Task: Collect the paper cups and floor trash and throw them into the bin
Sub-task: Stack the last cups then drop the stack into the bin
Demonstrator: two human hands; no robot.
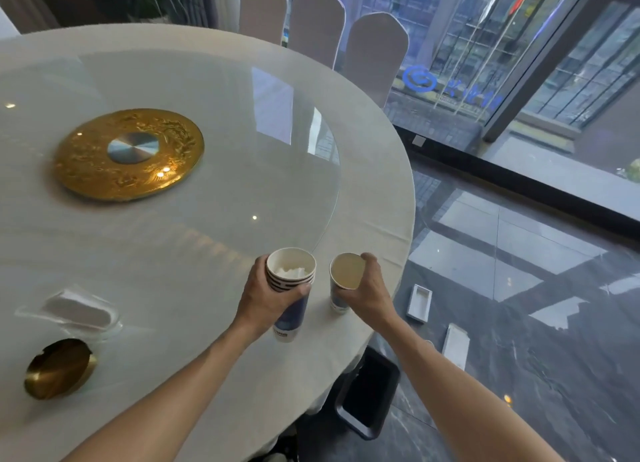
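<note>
Your left hand (268, 297) grips a stack of cups (290, 290) with tissue inside, fingers wrapped around it above the table (173, 254). Your right hand (367, 288) clasps a single cup (344, 281) at its rim, just beside the stack. The bin (369, 396) sits on the floor below.

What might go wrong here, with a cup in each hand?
The single cup in the right hand looks to hold liquid and sits near the table edge; tipping could spill it. The stacked cups in the left hand hold crumpled paper that might fall out. Boxes on the floor could trip someone.
</note>
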